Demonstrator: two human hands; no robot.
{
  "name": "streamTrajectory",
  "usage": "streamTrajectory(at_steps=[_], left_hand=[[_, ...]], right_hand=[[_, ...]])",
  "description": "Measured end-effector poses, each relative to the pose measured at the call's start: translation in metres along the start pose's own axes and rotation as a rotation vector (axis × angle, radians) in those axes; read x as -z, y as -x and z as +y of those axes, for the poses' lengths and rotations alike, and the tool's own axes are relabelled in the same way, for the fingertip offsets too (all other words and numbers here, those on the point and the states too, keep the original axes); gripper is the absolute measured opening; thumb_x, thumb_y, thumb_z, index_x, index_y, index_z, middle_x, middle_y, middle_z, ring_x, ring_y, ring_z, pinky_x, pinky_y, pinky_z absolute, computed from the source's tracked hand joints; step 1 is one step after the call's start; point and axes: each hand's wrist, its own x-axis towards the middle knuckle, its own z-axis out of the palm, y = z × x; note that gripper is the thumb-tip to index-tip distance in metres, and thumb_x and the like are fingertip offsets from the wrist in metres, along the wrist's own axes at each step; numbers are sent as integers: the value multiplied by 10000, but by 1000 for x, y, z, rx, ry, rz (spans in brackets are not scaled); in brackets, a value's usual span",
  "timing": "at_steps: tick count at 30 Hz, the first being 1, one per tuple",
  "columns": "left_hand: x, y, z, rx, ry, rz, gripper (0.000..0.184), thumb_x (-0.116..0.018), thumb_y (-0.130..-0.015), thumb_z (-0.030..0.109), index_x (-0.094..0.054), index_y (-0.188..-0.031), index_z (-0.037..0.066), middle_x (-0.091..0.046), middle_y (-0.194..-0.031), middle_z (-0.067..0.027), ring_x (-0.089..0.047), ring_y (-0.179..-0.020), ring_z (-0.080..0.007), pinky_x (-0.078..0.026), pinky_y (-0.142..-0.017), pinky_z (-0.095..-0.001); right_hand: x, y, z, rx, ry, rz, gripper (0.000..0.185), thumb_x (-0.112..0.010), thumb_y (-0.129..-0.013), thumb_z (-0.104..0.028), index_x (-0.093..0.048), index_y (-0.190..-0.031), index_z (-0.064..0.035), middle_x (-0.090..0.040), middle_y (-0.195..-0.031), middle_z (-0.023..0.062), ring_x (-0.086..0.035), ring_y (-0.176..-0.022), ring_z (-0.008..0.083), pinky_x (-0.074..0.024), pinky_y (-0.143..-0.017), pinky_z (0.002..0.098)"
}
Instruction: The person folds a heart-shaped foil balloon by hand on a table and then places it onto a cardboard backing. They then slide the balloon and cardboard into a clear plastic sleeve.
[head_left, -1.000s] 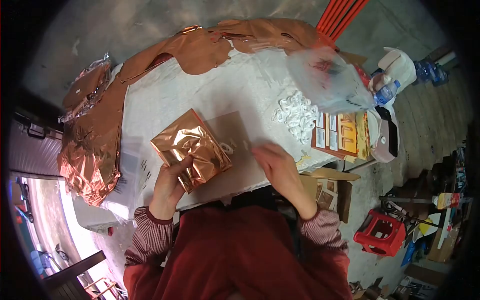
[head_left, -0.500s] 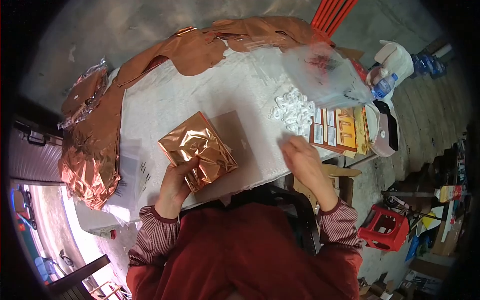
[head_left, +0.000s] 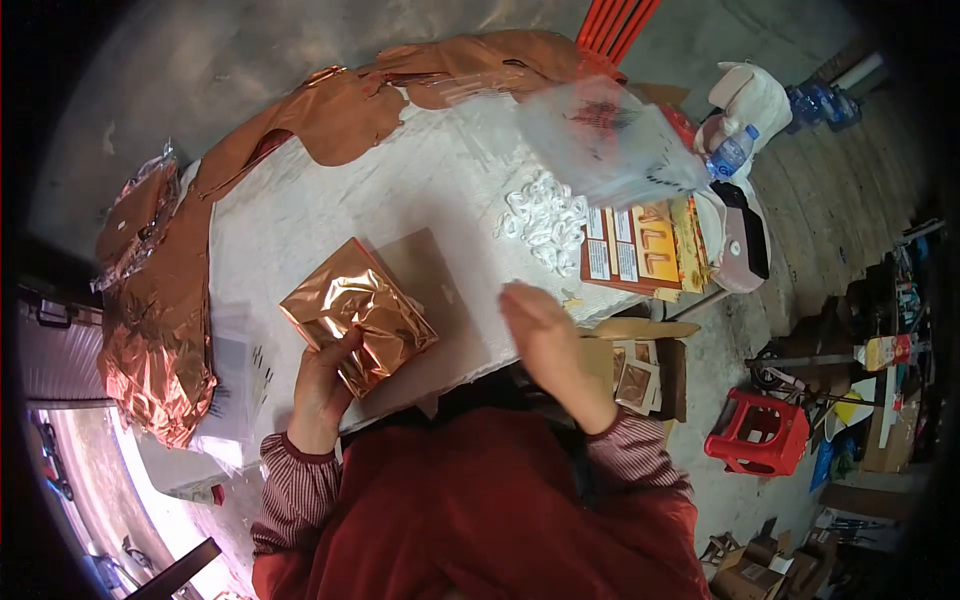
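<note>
My left hand (head_left: 322, 392) grips the near left edge of a shiny copper-coloured foil packet (head_left: 362, 310), its thumb on top. The packet is tilted above the white table (head_left: 290, 220). To its right my right hand (head_left: 540, 335) hovers near the table's front edge, its fingers pressed together and blurred; whether it holds anything small is hidden. Beyond that hand lies a pile of white coiled loops (head_left: 545, 222). A flat grey-brown sheet (head_left: 430, 265) lies partly under the packet.
Copper foil sheets (head_left: 345, 118) run along the far and left edges, with crumpled foil (head_left: 155, 370) at left. Clear plastic bags (head_left: 610, 140), printed cards (head_left: 655, 245) and a water bottle (head_left: 733, 152) are at right. A red stool (head_left: 757, 432) stands on the floor.
My right hand first moved right towards the white loops, then came back left towards the packet. My left hand still grips the packet. The whole view has shifted.
</note>
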Motion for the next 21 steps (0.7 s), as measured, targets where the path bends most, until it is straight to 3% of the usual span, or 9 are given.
streamTrajectory(at_steps=[5, 11, 13, 18, 21], left_hand=[[1, 1, 2, 22, 26, -5, 272, -578, -883, -47, -572, -1149, 9, -649, -1002, -77, -650, -861, -188, -569, -736, -323], [2, -4, 4, 80, -4, -18, 202, -586, -877, -42, -601, -1073, 4, -656, -940, -79, -654, -764, -185, -563, -642, -321], [2, -12, 0, 139, -157, -58, 151, -591, -892, -19, -606, -1041, -3, -664, -883, -96, -657, -752, -200, -561, -630, -327], [-30, -17, 7, 199, -187, -57, 286, -557, -898, -60, -526, -1181, -35, -626, -1122, -139, -665, -948, -258, -586, -813, -376], [-38, -22, 4, 209, -175, -43, 301, -557, -895, -69, -528, -1191, -30, -617, -1144, -143, -659, -974, -266, -581, -838, -388]], right_hand=[[29, 7, 34, 1, 43, 50, 224, -692, -746, 17, -690, -970, 7, -663, -1048, 134, -629, -1016, 302, -514, -876, 391], [27, -20, 17, 18, 164, 19, 179, -684, -769, 13, -688, -948, 11, -659, -1046, 121, -603, -1053, 296, -473, -918, 387], [27, -29, 4, 0, 68, 76, 174, -663, -779, 30, -684, -951, 18, -662, -1037, 128, -607, -1041, 302, -483, -895, 383], [12, -42, -19, -97, -293, 3, 165, -595, -852, 1, -648, -1005, 31, -655, -1048, 164, -626, -986, 333, -503, -840, 369], [-6, -49, -23, -199, -487, -106, 210, -522, -911, -27, -607, -1097, 20, -641, -1087, 187, -625, -980, 354, -507, -835, 362]])
